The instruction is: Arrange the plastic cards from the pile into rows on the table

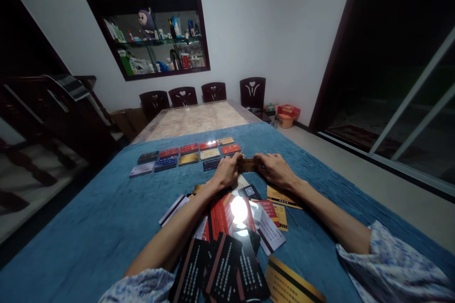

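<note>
My left hand (226, 172) and my right hand (275, 169) both pinch the ends of a gold card (248, 164), held just above the blue cloth (106, 218). Beyond the hands, two rows of cards (185, 155) lie laid out side by side: red, gold, dark and blue ones. A dark card (211, 164) lies just left of the held one. Between my forearms sits a loose heap of cards (231, 227), black, red, white and gold, with a bright glare spot on it.
The blue cloth covers the near part of a long table (199, 118) with a bare marbled top beyond. Several dark chairs (183, 96) stand at the far end. A wall niche (156, 38) holds bottles and a toy. A sliding glass door is at right.
</note>
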Tool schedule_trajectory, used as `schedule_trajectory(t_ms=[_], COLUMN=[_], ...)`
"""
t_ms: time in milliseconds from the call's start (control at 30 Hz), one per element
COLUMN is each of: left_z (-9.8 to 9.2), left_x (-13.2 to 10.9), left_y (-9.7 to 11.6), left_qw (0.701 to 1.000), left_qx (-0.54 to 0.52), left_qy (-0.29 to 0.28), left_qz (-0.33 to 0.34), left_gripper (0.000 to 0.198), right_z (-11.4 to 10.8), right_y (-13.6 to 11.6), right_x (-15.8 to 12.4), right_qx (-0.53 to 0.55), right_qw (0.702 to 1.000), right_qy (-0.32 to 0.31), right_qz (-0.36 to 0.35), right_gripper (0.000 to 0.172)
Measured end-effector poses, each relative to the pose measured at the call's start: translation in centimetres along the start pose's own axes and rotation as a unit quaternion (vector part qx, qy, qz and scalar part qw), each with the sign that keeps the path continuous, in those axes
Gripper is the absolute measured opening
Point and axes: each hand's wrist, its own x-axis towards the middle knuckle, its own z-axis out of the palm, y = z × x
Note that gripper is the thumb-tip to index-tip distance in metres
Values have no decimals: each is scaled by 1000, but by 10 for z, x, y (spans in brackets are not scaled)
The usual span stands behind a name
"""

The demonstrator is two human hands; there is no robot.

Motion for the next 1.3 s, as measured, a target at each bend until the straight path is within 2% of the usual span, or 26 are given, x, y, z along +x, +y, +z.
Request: schedule_trajectory(t_ms=[300,500,733,967,1300], left_z=[-4,-8,-10,-14,-26], left_x=[1,2,6,5,0], left_y=[1,1,-6,-9,2], left_qw=[1000,999,997,999,997], left_qx=[-6,-39,-74,-31,52], left_qy=[15,25,28,-13,-59], left_qz=[-6,6,11,26,5], left_gripper=[45,43,43,42,47], right_z=[3,0,-4,-1,-1], right_y=[3,2,-1,2,6], right_x=[1,1,3,4,2], right_qx=[14,28,-15,-37,-11], right_qw=[1000,999,999,998,997], right_qy=[4,8,22,10,22], right_qz=[-2,-17,-35,-41,-68], right_gripper=[46,45,45,48,46])
